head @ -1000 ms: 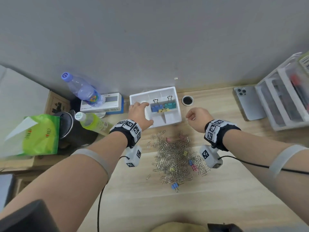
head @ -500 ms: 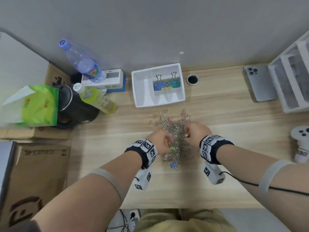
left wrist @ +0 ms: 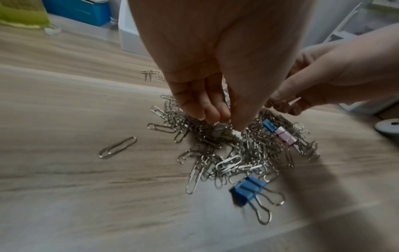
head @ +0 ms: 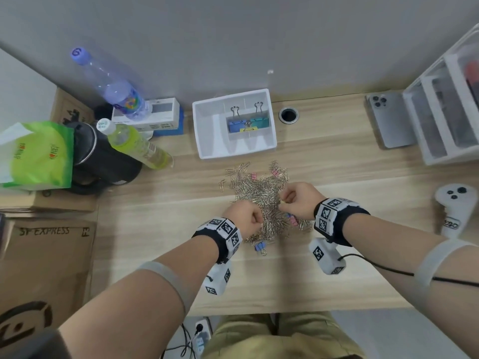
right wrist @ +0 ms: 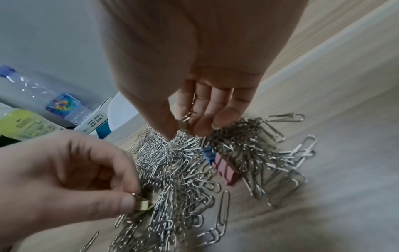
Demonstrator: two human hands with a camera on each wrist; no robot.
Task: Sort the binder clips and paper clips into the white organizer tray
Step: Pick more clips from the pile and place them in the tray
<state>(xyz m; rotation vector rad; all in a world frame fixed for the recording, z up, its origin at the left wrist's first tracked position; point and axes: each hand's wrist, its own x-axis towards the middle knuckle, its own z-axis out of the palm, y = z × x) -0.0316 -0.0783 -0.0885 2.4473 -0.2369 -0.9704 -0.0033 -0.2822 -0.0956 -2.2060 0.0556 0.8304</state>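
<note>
1. The person is working at the heap of paper clips (head: pixel 261 200) lying on the worktop (head: pixel 337 268), just in front of the white tray (head: pixel 207 130).
2. The left hand (head: pixel 245 220) is reaching down into the near left part of the heap, its thumb and fingers pinching a small yellowish binder clip (right wrist: pixel 143 205) among the paper clips.
3. The right hand (head: pixel 298 200) is hovering over the right part of the heap, its fingertips pinching another small yellowish binder clip (right wrist: pixel 183 125) by its body.
4. The tray is already holding 3 binder clips (head: pixel 247 123) in a middle compartment: 1 blue, 1 teal, 1 small yellow. I cannot see any paper clips in it.
5. More binder clips are waiting in the heap: a blue one (left wrist: pixel 248 190) at its near edge, and a blue and a pink one (left wrist: pixel 285 136) lying end to end on the right.
6. Judging by this, the step in hand is picking binder clips out of the heap, and the sorting is at an early stage.
7. The next move is calling for lifting both clips free without dragging tangled paper clips along, then carrying them to the compartment with the other binder clips.
</note>
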